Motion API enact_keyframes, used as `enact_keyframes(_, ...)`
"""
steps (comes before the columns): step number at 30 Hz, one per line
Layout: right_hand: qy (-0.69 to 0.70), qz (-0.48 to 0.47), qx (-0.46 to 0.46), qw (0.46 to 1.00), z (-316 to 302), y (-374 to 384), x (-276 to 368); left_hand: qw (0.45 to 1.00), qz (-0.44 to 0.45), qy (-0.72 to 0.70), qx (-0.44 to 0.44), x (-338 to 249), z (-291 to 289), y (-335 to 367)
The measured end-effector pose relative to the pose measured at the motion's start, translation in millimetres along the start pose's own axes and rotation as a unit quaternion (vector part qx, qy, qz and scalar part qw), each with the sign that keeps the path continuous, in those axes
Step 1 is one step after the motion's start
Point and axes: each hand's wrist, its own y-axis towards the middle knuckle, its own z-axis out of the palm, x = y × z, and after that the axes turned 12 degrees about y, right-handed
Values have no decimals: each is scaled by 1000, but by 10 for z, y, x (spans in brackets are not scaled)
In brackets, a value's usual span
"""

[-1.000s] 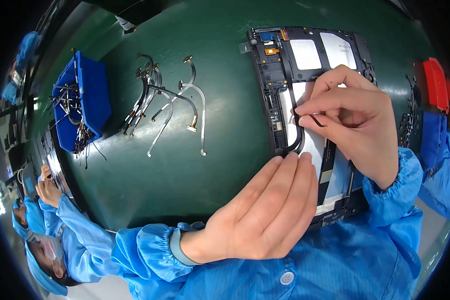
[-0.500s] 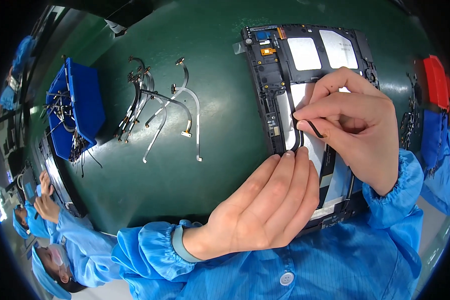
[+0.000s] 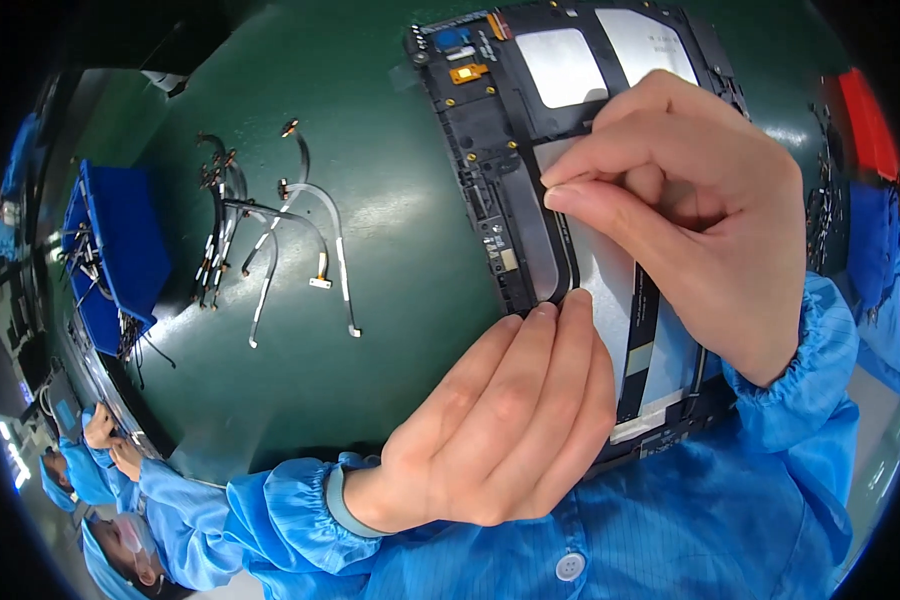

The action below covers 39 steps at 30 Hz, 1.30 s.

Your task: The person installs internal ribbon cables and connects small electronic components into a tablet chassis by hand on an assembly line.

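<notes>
The opened tablet-like device [image 3: 558, 123] lies in front of me, a black frame with silvery panels and small boards. A narrow black flat cable [image 3: 562, 232] runs along its left part and bends near the bottom. My right hand [image 3: 685, 215] pinches this cable between thumb and index finger; the fingertips hide the gripped bit. Below, my left hand [image 3: 505, 425] rests over the device's left edge with its fingers stretched out, their tips touching the cable's bend. The left thumb is hidden.
Several loose flat cables [image 3: 335, 240] lie on the green table [image 3: 390, 200] to the left. Beyond them stands a blue bin [image 3: 125, 240] of cables. A red bin [image 3: 870, 125] and another blue bin [image 3: 875, 245] are at far right. A co-worker's hands [image 3: 110, 440] are at lower left.
My view has shifted, so the table things appear farther left. The loose cable end that stuck out past my right thumb no longer shows. Both hands remain at the cable.
</notes>
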Motion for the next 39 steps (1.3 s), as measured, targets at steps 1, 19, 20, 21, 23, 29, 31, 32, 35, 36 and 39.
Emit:
enact_keyframes(1,2,5,-2,1000,5,15,36,1000,-4,4,-1,7,-7,12)
enact_keyframes(19,15,-137,17,990,-3,-21,-67,999,-12,26,-31,-11,60,-2)
enact_keyframes(20,-10,-142,22,990,-7,-53,-69,999,-12,20,-26,-2,47,6)
enact_keyframes(21,-37,-148,25,988,-14,-101,-66,999,-11,23,-28,-5,36,-2)
enact_keyframes(23,-92,-169,27,981,-37,-161,-36,999,-20,49,4,-8,21,-18)
enact_keyframes(29,-291,-224,12,930,-45,-156,123,999,-9,39,17,-23,-80,14)
enact_keyframes(31,-287,-177,47,940,-65,-29,196,996,-19,20,87,-10,-158,-7)
enact_keyframes(32,-245,-154,39,957,-93,-73,238,991,-37,-39,124,-25,-252,-40)
enact_keyframes(35,-196,-30,-26,980,-397,-506,192,963,-149,-43,221,-243,-483,-215)
enact_keyframes(36,-199,19,-25,980,-515,-750,147,951,-210,-35,223,-337,-543,-190)
enact_keyframes(39,-144,43,-10,989,-501,-1105,124,912,-278,-82,290,-499,-539,-275)
